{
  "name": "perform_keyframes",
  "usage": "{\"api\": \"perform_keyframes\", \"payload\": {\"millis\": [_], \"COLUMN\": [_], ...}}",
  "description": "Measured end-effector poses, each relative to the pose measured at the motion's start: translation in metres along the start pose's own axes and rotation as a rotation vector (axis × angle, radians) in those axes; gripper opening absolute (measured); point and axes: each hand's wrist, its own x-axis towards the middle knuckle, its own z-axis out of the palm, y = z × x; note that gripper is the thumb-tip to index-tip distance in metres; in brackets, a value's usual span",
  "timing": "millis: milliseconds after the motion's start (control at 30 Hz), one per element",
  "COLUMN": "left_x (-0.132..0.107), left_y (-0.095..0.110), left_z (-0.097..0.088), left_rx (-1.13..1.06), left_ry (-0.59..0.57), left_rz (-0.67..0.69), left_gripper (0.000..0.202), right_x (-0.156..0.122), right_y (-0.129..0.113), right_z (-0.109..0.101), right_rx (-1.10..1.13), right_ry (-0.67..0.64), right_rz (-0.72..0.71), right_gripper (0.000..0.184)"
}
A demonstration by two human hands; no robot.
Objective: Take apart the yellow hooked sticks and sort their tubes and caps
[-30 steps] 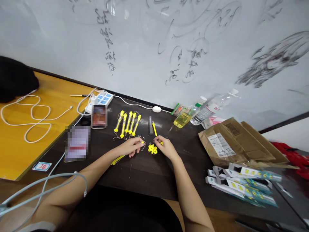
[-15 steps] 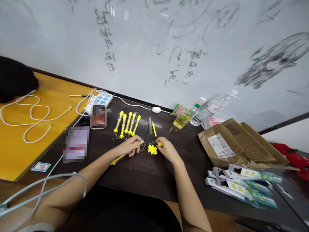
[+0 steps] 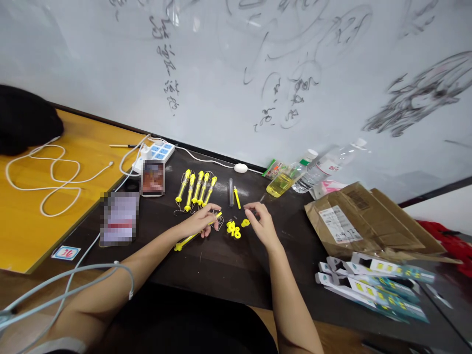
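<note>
My left hand (image 3: 201, 222) is closed around a slim yellow rod (image 3: 188, 242), whose wider end points toward me and whose other tip shows past my fingers. Thin metal hooks (image 3: 220, 223) lie beside those fingertips. My right hand (image 3: 261, 223) hovers with thumb and fingers apart, and I see nothing between them. Just left of it is a yellow ring-like piece (image 3: 245, 223), next to a small pile of yellow rings (image 3: 233, 229). Beyond the hands lie a clear tube (image 3: 231, 191) and a short yellow stick (image 3: 237, 197). Several yellow-ended spring scales (image 3: 199, 189) lie in a row behind my left hand.
Two phones (image 3: 153, 178) and a power strip (image 3: 158, 151) are at the left, with white cables. Bottles (image 3: 282, 184), a brown cardboard parcel (image 3: 363, 216) and several slim boxes (image 3: 372, 285) occupy the right side. A whiteboard (image 3: 221, 73) stands behind the table.
My right hand has lifted away from the yellow ring-like piece and moved slightly up and right, leaving it on the table. My left hand still grips the yellow rod.
</note>
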Motion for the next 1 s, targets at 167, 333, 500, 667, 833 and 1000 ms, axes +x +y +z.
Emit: {"api": "perform_keyframes", "payload": {"millis": [167,333,500,667,833,1000], "left_x": [-0.002,-0.001,0.003,0.0,-0.002,0.0], "left_y": [-0.003,-0.006,-0.009,-0.008,-0.007,-0.009], "left_z": [0.004,0.01,0.01,0.013,0.019,0.019], "left_rx": [-0.049,-0.181,-0.173,-0.109,-0.228,-0.294], "left_ry": [-0.131,-0.127,-0.166,-0.249,-0.285,-0.252], "left_rz": [0.067,0.086,0.025,-0.024,-0.051,-0.041], "left_gripper": [0.058,0.062,0.051,0.041,0.034,0.035], "right_x": [-0.005,-0.008,0.002,0.008,0.003,-0.002], "right_y": [-0.025,-0.035,-0.019,-0.003,-0.011,-0.022], "right_z": [0.03,0.053,0.037,0.017,0.03,0.052], "right_rx": [0.276,0.57,0.662,0.811,0.975,0.987], "right_ry": [-0.172,-0.198,0.031,0.208,0.131,0.035], "right_rz": [-0.017,0.131,0.245,0.355,0.395,0.366], "right_gripper": [0.031,0.021,0.027,0.03,0.033,0.037]}}
